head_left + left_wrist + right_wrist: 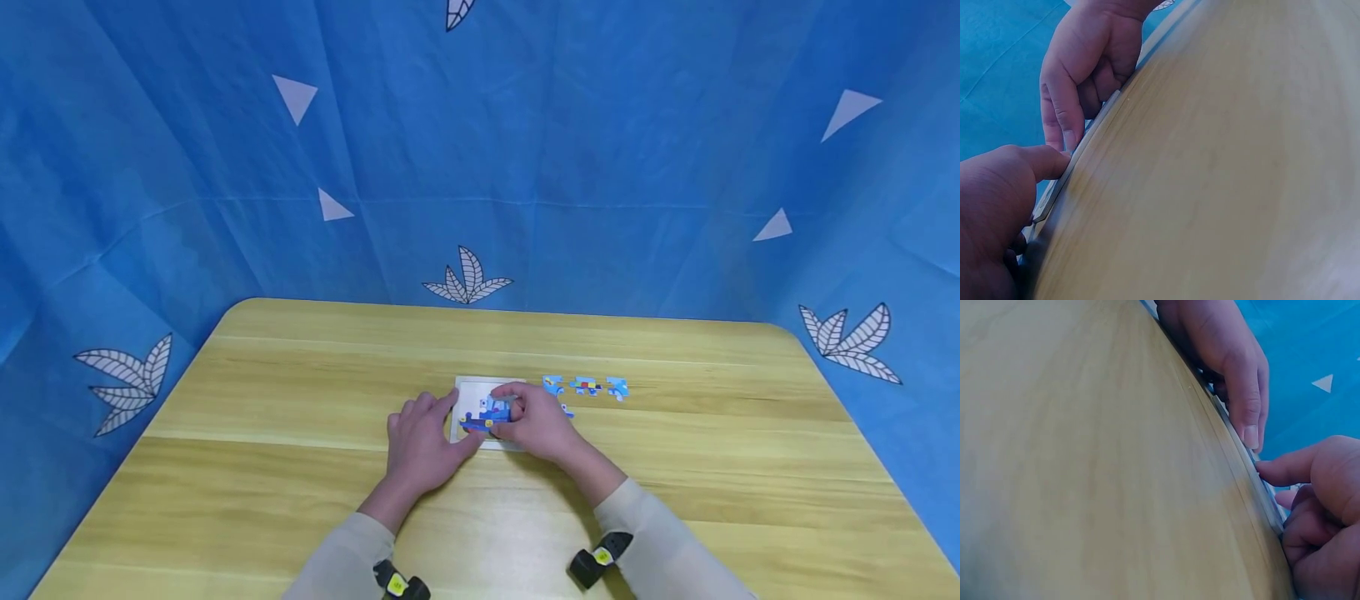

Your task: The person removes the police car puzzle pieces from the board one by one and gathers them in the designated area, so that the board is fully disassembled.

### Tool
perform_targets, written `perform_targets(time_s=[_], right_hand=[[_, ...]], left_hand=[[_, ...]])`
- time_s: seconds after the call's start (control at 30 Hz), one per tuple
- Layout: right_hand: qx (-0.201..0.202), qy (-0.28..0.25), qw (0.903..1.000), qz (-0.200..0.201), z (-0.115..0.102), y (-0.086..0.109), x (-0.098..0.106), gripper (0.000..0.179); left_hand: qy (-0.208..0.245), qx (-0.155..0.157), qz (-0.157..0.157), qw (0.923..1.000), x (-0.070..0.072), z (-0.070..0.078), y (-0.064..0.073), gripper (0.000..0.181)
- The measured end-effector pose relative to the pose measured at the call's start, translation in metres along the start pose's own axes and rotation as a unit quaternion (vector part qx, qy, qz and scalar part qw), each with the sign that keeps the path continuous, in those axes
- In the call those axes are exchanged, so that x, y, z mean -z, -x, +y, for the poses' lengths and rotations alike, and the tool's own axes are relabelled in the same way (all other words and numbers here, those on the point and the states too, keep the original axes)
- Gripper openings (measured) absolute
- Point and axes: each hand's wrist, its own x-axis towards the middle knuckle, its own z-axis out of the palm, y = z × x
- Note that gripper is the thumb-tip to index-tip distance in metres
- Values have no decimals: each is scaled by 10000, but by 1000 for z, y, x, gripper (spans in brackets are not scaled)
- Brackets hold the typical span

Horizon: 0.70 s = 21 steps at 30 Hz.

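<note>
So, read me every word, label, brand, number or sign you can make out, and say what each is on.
None is readable.
Left wrist camera and right wrist camera: each bears a yellow patch; any mark there is too small to read.
Puzzle board and loose puzzle pieces: coloured pictures; no lettering legible at this size.
Blue backdrop: printed leaves and triangles, no writing visible.
</note>
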Motion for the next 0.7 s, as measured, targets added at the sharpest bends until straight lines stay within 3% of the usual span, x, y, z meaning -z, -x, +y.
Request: perform_targets(time_s=[0.7], right_hand=[[-210,-493,9985,-60,1,-1,-3,45]], left_hand=[[35,41,-31,10000,-1,0,0,79]])
